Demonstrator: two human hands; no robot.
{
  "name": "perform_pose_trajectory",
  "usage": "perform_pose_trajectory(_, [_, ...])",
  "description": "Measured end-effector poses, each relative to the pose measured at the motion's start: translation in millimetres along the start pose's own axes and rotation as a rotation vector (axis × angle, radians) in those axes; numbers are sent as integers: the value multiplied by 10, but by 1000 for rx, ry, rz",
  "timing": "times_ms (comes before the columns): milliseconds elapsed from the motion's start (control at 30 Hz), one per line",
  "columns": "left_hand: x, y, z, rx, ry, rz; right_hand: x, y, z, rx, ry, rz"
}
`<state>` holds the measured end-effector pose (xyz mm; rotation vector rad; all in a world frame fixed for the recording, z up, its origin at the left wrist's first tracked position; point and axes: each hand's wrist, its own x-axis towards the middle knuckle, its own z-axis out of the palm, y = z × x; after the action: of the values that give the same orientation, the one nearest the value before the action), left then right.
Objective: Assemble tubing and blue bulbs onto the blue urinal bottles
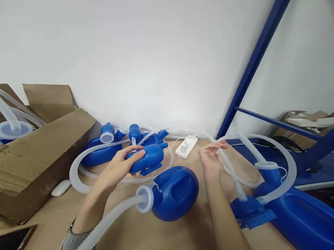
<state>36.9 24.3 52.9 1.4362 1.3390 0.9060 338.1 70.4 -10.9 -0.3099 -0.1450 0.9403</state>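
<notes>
My left hand [121, 166] is shut around a blue plastic funnel piece [148, 158], held a little above the wooden table [153, 241]. My right hand [211, 158] pinches a thin clear tube [231, 174] between its fingertips; the tube runs down to a blue fitting [250, 211] at the lower right. Between and below my hands lies a blue plastic bottle [175, 193] with a white collar and a ribbed translucent hose [105, 226] coming off it toward me.
An open cardboard box [36, 150] holding hoses stands at the left. More blue bottles [100, 153] lie by the wall, and a large one [304, 214] at the right. A white power strip [187, 146], a white mouse [61, 187], a phone [8, 243] and a blue shelf frame [254, 60] are nearby.
</notes>
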Motion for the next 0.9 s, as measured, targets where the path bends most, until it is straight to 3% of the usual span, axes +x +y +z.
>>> perform_pose_trajectory(133, [23, -61, 10, 329, -21, 58, -5, 153, 16, -279, -156, 62])
perform_pose_trajectory(300, [215, -342, 89, 684, -30, 247, -174, 313, 117, -766, -450, 227])
perform_pose_trajectory(433, [385, -608, 204, 750, -30, 357, -301, 297, 96, -1431, -1012, 439])
perform_pose_trajectory(500, [479, -737, 290, 766, -35, 391, -315, 283, 62, -1630, -1206, 546])
perform_pose_trajectory(700, [751, -1093, 512, 853, -26, 419, -283, 241, 32, -1712, -1248, 610])
perform_pose_trajectory(900, [740, -1258, 505, 880, -59, 409, -277, 172, 37, -1782, -1201, 651])
